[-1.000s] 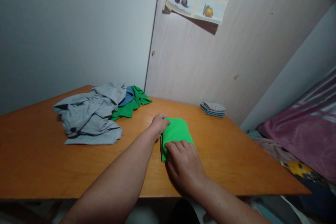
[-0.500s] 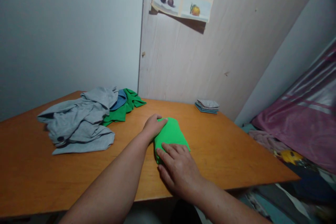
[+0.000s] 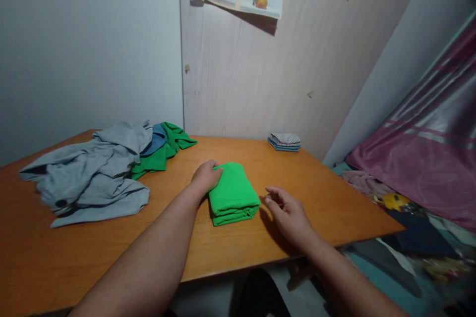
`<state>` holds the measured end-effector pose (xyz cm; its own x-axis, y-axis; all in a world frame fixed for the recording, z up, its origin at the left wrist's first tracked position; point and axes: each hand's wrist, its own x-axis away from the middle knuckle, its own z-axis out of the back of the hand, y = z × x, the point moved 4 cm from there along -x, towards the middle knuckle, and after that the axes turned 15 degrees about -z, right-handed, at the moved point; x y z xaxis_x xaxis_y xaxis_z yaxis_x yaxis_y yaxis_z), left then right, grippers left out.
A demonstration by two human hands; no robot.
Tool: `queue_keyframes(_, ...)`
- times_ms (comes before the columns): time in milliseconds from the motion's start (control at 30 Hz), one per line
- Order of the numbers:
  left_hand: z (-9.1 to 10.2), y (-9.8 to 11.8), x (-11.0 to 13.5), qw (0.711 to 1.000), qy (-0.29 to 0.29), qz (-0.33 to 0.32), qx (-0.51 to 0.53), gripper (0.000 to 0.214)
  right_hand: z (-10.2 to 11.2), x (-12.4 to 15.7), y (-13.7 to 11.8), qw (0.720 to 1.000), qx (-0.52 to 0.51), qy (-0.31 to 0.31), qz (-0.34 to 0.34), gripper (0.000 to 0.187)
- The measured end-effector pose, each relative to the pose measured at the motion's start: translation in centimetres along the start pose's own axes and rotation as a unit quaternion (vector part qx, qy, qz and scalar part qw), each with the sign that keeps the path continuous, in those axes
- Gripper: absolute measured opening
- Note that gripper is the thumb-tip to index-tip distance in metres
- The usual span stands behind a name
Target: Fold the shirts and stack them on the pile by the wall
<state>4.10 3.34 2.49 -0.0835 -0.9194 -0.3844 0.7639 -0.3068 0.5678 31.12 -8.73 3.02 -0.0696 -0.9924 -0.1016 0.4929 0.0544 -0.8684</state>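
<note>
A bright green folded garment (image 3: 234,190) lies on the table in front of me, a compact block with its stacked layers showing at the near edge. My left hand (image 3: 207,177) grips its far left edge, thumb on top and the other fingers partly hidden behind the cloth. Just right of the garment, apart from it, my right hand (image 3: 288,213) hovers above the table, fingers loosely curved and holding nothing.
On the left of the wooden table (image 3: 178,252) lies a crumpled grey garment (image 3: 100,163), with blue cloth (image 3: 154,139) and darker green cloth (image 3: 169,148) beside it. A small folded stack (image 3: 284,142) sits at the back right. Beyond the right edge hangs a pink curtain (image 3: 409,158).
My right hand has lifted off the garment's near end and moved right, uncovering the folded layers. The left hand keeps its hold. The view has shifted slightly.
</note>
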Motion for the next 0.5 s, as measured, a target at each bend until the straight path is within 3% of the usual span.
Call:
queue_keyframes(100,0.3,0.3,0.1,1.0,-0.002,0.002,-0.01,0.016,-1.4,1.2,-0.3,0.997,0.068,-0.023,0.008,0.042)
queue_keyframes(233,0.5,0.6,0.3,1.0,-0.008,0.012,-0.027,0.015,-2.0,1.9,-2.4,0.99,0.137,0.001,0.042,0.043)
queue_keyframes(367,0.8,1.4,1.0,0.998,-0.029,0.023,-0.045,0.013,-1.2,0.2,-2.4,0.989,0.14,0.019,0.041,0.03)
queue_keyframes(500,1.9,3.7,2.1,0.996,-0.053,0.018,-0.072,0.01,0.3,-2.5,0.0,0.994,0.098,0.056,0.009,0.03)
